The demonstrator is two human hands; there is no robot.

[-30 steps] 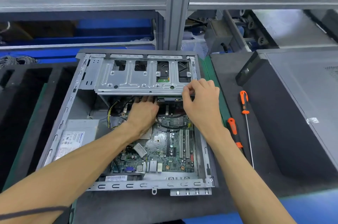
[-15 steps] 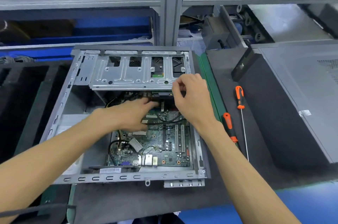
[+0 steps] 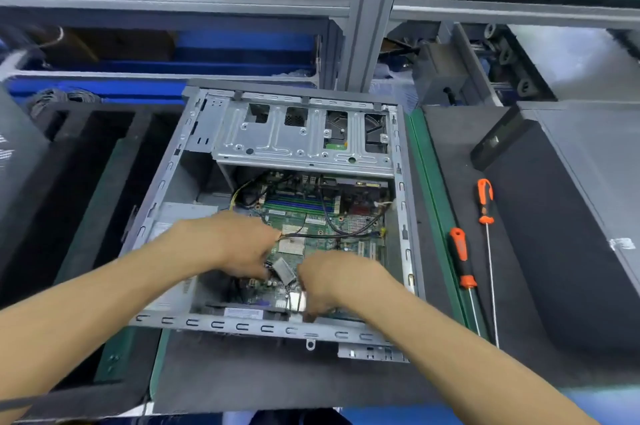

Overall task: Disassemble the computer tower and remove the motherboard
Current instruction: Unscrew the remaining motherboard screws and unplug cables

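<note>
Head view: case (image 3: 166, 189) lay open mid-tabletop, motherboard (image 3: 322, 234) inside. Left hand (image 3: 239, 244) pinched a cable (image 3: 332, 235); right hand (image 3: 329, 280) curled over the board's near edge, its grip unclear. Screwdrivers (image 3: 462, 258) lay rightward.

Bright even overhead light, soft shadows — motion blur on hands (image 3: 242, 244), wide-angle bending at edges.

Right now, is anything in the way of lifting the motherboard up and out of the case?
Yes. The metal drive cage overhangs the far end of the motherboard, and black cables still run across it. The left hand and right hand are down on its near edge; their grip is blurred.
</note>
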